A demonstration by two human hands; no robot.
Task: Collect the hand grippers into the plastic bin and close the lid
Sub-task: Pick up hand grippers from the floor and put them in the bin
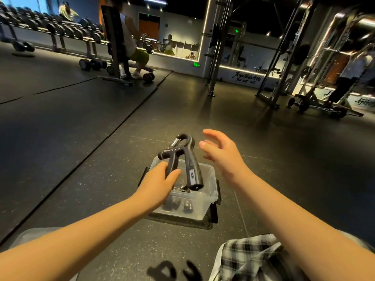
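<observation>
Nearest: two dark blurred shapes [162,270] lie on the floor [91,169] at the bottom edge, too smeared to say what they are
Clothing: a plaid cloth [249,258] lies at lower right, under the right forearm
Plastic bin: one clear bin [200,208], open on top, stands on the floor between the two forearms, on a black flat piece [182,222] that shows past its front and right sides
Grippers in the bin [176,203]: dark shapes show through the clear wall, at least two; an exact count cannot be made
Left hand [160,179]: over the bin's left rim, curled round one handle of a hand gripper
Left fingers [162,166]: clamped on that handle, thumb on its near side and the others wrapped behind it
Hand gripper [187,157]: one, black, held above the open bin with its spring end pointing up and away; its free handle slants down into the bin's mouth, touched by no finger
Right hand [221,153]: in the air just right of the gripper's top, holding nothing and touching nothing
Right fingers [211,134]: apart and loosely bent, slightly blurred
Hands counted: two, one holding, one free
Farther left: a long dumbbell rack [67,29] against the wall, and a person seated on a bench [132,45]
Farther right: tall metal racks [284,57] in front of a lit mirror wall
</observation>
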